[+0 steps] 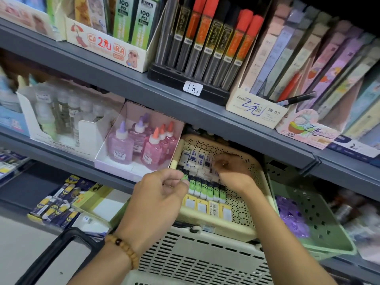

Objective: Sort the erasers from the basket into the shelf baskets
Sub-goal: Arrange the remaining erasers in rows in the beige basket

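Observation:
A cream perforated shelf basket (248,173) holds rows of erasers: white and blue ones (193,157) at the back, green frog ones (205,190) in the middle, yellow-wrapped ones (207,206) at the front. My left hand (158,194), with a bead bracelet at the wrist, pinches a green frog eraser (184,177) at the left end of the green row. My right hand (232,169) reaches into the basket, fingers curled down onto the white and blue erasers; what it grips is hidden. A white slatted basket (197,256) sits below my arms.
A green basket (320,223) with purple items stands to the right. A box of pink and purple glue bottles (141,147) sits left of the cream basket. Blue and yellow erasers (59,204) lie on the lower left shelf. Pencil-lead boxes fill the shelf above.

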{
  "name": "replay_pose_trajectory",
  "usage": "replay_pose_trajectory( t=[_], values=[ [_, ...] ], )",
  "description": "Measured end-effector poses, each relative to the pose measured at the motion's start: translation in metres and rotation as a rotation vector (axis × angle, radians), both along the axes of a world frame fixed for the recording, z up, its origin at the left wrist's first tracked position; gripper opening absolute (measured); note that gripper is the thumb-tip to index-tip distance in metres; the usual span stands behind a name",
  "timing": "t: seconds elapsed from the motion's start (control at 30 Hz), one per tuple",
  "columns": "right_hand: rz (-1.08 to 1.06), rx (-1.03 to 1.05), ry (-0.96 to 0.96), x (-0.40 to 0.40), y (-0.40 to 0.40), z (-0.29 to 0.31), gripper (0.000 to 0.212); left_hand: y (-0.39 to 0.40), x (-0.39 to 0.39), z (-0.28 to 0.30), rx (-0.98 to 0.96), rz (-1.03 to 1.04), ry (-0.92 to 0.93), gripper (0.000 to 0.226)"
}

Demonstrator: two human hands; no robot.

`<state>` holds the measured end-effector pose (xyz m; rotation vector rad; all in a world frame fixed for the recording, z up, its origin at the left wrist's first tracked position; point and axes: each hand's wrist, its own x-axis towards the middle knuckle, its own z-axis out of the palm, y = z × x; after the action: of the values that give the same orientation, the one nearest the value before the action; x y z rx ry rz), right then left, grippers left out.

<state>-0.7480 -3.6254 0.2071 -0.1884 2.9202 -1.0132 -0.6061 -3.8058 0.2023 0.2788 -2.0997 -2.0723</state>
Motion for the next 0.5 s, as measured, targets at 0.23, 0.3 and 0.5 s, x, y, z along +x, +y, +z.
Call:
replay_pose_trajectory(
  t=[0.23,0.3,0.5],
  values=[
    [-0.108,-0.518,0.220,0.116,0.008,0.036,0.017,0.012,0.040,0.004,-0.089,-0.072,0.021,0.017],
    [-0.133,-0.604,0.236,0.145,0.018,0.038,0.019,0.015,0.058,0.001,-0.119,-0.087,0.025,0.018],
    [-0.230,-0.562,0.000,0.201,0.052,-0.019,0.021,0.029,0.108,-0.042,-0.316,-0.265,-0.152,0.018]
  ],
)
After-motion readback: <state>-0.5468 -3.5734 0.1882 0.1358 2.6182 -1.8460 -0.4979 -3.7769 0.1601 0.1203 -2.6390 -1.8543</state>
